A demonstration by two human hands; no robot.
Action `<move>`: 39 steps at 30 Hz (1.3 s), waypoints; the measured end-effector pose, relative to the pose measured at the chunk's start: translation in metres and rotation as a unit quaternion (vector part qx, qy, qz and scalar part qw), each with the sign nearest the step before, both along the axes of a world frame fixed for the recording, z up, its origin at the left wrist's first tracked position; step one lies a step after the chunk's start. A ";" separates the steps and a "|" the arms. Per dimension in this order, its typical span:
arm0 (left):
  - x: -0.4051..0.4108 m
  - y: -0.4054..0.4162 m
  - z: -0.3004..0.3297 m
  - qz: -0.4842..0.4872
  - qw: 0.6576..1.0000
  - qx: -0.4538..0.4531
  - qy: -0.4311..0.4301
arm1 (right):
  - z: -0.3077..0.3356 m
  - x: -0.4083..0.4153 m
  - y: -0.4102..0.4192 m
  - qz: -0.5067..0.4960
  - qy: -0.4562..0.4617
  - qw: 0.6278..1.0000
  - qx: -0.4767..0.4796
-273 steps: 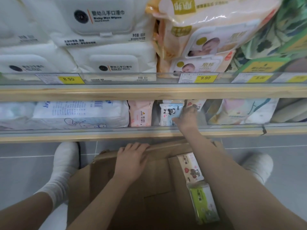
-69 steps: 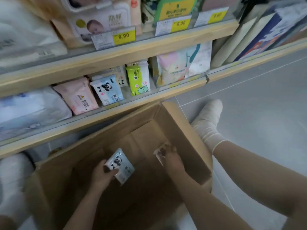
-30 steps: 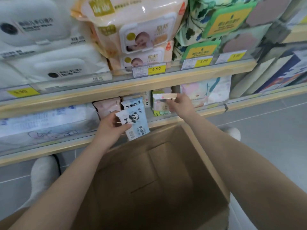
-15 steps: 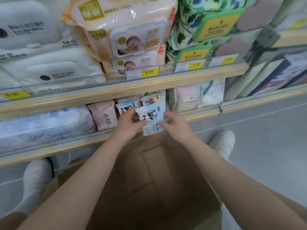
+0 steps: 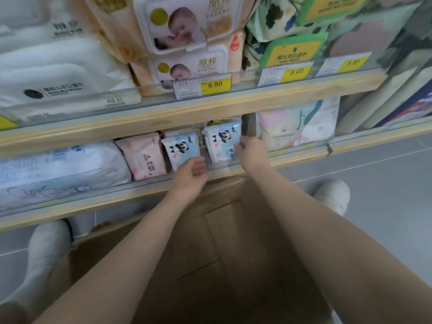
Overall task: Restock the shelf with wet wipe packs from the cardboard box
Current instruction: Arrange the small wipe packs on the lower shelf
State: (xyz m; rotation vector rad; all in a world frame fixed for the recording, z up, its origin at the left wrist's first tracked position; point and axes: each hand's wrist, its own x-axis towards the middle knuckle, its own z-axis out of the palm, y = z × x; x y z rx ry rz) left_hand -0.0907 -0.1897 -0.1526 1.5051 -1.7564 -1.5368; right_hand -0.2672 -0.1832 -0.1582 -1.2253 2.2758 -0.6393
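Two light-blue panda wipe packs stand upright on the lower shelf [image 5: 304,157]. My right hand [image 5: 251,152] pinches the right edge of the right panda pack [image 5: 222,143], which stands in front of a green pack. My left hand [image 5: 191,174] hovers with relaxed fingers just below the left panda pack [image 5: 180,148] and holds nothing. A pink pack [image 5: 146,155] stands left of the pandas. The cardboard box [image 5: 210,265] sits open on the floor under my arms, and no packs show inside it.
Large white and blue packs [image 5: 58,164] fill the lower shelf's left; a pastel pack [image 5: 299,127] stands right of my hand. The upper shelf [image 5: 210,108] carries big white, peach and green packs behind price tags. My socked feet [image 5: 332,195] flank the box on grey tiles.
The panda pack that both hands held in front of the shelf now stands on the lower shelf. My left hand has let go and dropped back; my right still holds the pack's edge.
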 end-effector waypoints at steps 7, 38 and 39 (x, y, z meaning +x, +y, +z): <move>0.014 0.011 0.025 -0.016 0.999 0.002 -0.051 | 0.022 0.005 0.012 0.044 0.002 0.992 0.117; -0.092 -0.041 -0.042 -0.005 0.991 -0.090 -0.098 | -0.024 -0.016 -0.020 -0.010 -0.151 0.988 -0.028; -0.094 -0.043 -0.041 0.015 0.992 -0.087 -0.093 | -0.025 -0.016 -0.023 -0.011 -0.156 0.988 -0.013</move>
